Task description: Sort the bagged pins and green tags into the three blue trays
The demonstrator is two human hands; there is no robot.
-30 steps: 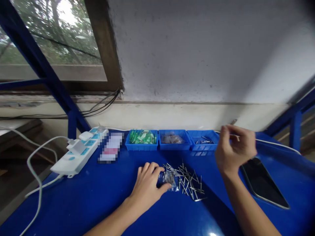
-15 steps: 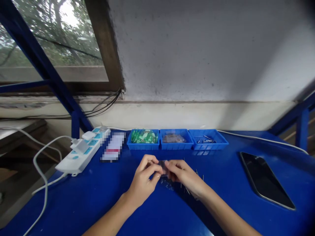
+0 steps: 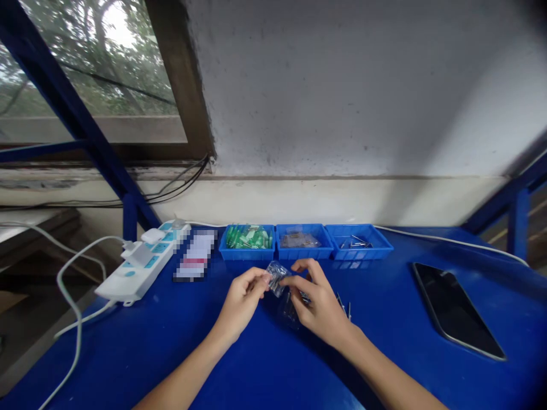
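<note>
Between thumb and fingertips, my left hand [image 3: 243, 299] pinches the left edge of a small clear plastic bag [image 3: 277, 277]. Shiny slim metal pieces show through the film. My right hand [image 3: 315, 297] is at the bag's right side with its fingers spread; one fingertip reaches its edge, and whether it touches I cannot tell. Below the right hand another piece of clear plastic [image 3: 289, 312] lies on the blue table [image 3: 265, 364]. Loose thin metal pins [image 3: 349, 310] lie partly hidden behind the right hand.
Three blue bins stand at the back: one with green packets [image 3: 250, 237], one with clear bags [image 3: 300, 239], one with loose metal pins [image 3: 356, 243]. A white power strip [image 3: 137, 270] and a blurred flat item [image 3: 196, 254] lie left; a black phone [image 3: 457, 310] lies right.
Both hands were closed together on the plastic bag. Now the right hand's fingers have spread apart, and the left hand has shifted slightly left, leaving the bag more visible.
</note>
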